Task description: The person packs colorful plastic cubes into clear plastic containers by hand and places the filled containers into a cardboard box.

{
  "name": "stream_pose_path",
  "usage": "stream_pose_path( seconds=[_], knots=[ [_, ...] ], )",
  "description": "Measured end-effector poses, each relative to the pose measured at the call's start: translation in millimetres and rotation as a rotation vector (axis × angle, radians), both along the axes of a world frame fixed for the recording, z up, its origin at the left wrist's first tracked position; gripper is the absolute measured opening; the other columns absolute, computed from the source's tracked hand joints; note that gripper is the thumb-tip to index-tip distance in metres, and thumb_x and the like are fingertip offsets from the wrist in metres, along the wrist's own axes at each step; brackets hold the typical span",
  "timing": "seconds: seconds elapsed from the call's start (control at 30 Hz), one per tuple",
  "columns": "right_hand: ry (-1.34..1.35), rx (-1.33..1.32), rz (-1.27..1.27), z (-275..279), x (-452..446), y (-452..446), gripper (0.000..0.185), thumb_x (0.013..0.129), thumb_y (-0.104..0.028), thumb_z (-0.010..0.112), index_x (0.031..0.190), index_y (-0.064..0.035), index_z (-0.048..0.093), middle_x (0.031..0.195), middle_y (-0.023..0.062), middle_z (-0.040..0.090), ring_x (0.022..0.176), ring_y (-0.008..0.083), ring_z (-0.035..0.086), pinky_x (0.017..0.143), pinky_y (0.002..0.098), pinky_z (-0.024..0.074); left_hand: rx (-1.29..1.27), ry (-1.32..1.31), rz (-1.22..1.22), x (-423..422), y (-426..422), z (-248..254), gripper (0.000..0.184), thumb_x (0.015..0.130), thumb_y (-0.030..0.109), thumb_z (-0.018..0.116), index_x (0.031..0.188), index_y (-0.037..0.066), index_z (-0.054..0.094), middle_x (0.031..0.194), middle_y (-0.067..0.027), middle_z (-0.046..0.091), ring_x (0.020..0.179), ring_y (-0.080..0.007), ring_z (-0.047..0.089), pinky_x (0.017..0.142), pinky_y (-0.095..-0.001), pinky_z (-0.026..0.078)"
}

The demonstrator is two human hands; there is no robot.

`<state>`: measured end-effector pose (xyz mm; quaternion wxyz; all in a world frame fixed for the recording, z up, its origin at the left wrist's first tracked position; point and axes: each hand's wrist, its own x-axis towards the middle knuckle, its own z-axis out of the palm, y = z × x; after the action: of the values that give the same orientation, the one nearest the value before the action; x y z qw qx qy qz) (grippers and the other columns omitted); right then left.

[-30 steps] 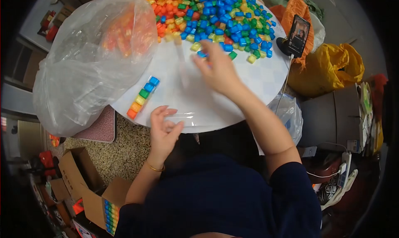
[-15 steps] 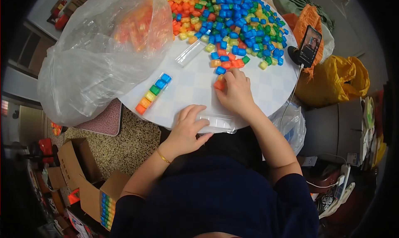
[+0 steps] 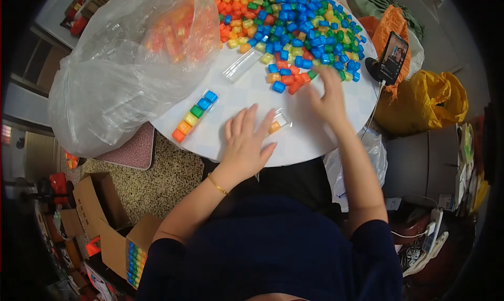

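My left hand (image 3: 245, 139) lies over the near part of the table with its fingers spread. Beside its fingertips is a clear plastic tray (image 3: 283, 118), partly hidden by the hand, with an orange cube (image 3: 274, 127) in it. My right hand (image 3: 331, 97), somewhat blurred, reaches to the near edge of the cube pile, thumb apart from the fingers and no cube visible between them. Red cubes (image 3: 294, 86) lie just left of it. Farther left, a filled clear tray (image 3: 195, 115) holds a row of blue, green, yellow, orange and red cubes.
A heap of coloured translucent cubes (image 3: 299, 17) covers the table's far side. Another clear tray (image 3: 242, 66) lies before it. A large plastic bag (image 3: 115, 85) rests at left; a phone (image 3: 392, 58) stands at right. Cardboard boxes (image 3: 113, 248) sit on the floor.
The clear tray by my left hand has moved away from the table's near edge, and an orange cube now shows in it. My right hand has moved up and right to the pile.
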<state>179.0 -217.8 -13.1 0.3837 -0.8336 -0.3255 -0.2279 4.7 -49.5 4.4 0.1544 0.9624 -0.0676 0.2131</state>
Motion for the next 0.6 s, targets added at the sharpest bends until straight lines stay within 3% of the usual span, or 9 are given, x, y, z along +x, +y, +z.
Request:
stream_pose_path(
  seconds=[0.07, 0.17, 0.2, 0.33, 0.4, 0.53, 0.6],
  knots=[
    [-0.032, -0.353, -0.073, -5.3, 29.3, -10.2, 0.035, 0.074, -0.003, 0.065, 0.108, -0.0079, 0.061, 0.108, 0.0143, 0.057, 0.107, 0.0312, 0.050, 0.087, 0.0427, 0.0404, -0.007, 0.041, -0.048, 6.5, 3.9, -17.6, 0.049, 0.078, 0.022, 0.067, 0.121, 0.004, 0.051, 0.124, -0.0183, 0.049, 0.115, -0.0335, 0.045, 0.097, -0.0435, 0.033],
    [0.060, -0.491, -0.096, -9.0, 31.5, -13.8, 0.025, 0.074, -0.005, 0.065, 0.098, -0.0068, 0.063, 0.104, 0.0117, 0.057, 0.105, 0.0305, 0.051, 0.087, 0.0448, 0.0399, -0.074, 0.071, -0.086, 9.7, 6.1, -26.2, 0.042, 0.080, 0.018, 0.065, 0.118, 0.005, 0.054, 0.121, -0.0170, 0.052, 0.111, -0.0322, 0.048, 0.097, -0.0428, 0.034],
    [0.031, -0.480, -0.132, -12.9, 26.9, -17.6, 0.018, 0.075, -0.010, 0.066, 0.092, -0.0055, 0.063, 0.099, 0.0104, 0.057, 0.098, 0.0313, 0.053, 0.084, 0.0430, 0.0417, -0.127, 0.074, -0.076, 8.5, 6.0, -24.5, 0.038, 0.081, 0.016, 0.063, 0.117, 0.005, 0.055, 0.120, -0.0162, 0.053, 0.109, -0.0317, 0.050, 0.096, -0.0424, 0.034],
    [0.022, -0.298, -0.092, -23.3, 17.8, -30.2, 0.019, 0.077, -0.014, 0.066, 0.092, -0.0038, 0.062, 0.094, 0.0126, 0.058, 0.086, 0.0330, 0.056, 0.077, 0.0411, 0.0455, -0.169, 0.007, -0.072, 6.0, 5.9, -17.7, 0.030, 0.083, 0.011, 0.061, 0.112, 0.005, 0.059, 0.117, -0.0166, 0.056, 0.106, -0.0320, 0.052, 0.094, -0.0416, 0.036],
    [0.047, -0.037, -0.425, -18.7, 28.9, -35.6, 0.020, 0.078, -0.015, 0.066, 0.093, -0.0023, 0.063, 0.089, 0.0146, 0.058, 0.074, 0.0350, 0.057, 0.070, 0.0410, 0.0478, -0.289, 0.007, -0.073, 9.9, 10.9, -30.3, 0.026, 0.083, 0.013, 0.061, 0.108, 0.005, 0.062, 0.113, -0.0158, 0.058, 0.104, -0.0301, 0.052, 0.094, -0.0421, 0.035],
    [0.083, -0.280, -0.386, -30.0, 43.7, -52.3, 0.023, 0.079, -0.016, 0.064, 0.097, -0.0016, 0.063, 0.089, 0.0158, 0.059, 0.073, 0.0342, 0.059, 0.068, 0.0400, 0.0489, -0.277, -0.021, -0.041, 10.6, 7.4, -24.6, 0.021, 0.085, 0.012, 0.060, 0.104, 0.003, 0.066, 0.108, -0.0164, 0.062, 0.101, -0.0313, 0.055, 0.092, -0.0404, 0.039],
    [0.083, -0.353, -0.290, -28.6, 35.8, -59.2, 0.025, 0.079, -0.013, 0.064, 0.102, -0.0020, 0.062, 0.092, 0.0162, 0.060, 0.077, 0.0325, 0.061, 0.069, 0.0367, 0.0493, -0.110, -0.064, 0.027, 6.6, 5.7, -18.9, 0.024, 0.084, 0.012, 0.061, 0.106, 0.003, 0.065, 0.108, -0.0152, 0.062, 0.100, -0.0302, 0.056, 0.090, -0.0397, 0.040]
  ],
)
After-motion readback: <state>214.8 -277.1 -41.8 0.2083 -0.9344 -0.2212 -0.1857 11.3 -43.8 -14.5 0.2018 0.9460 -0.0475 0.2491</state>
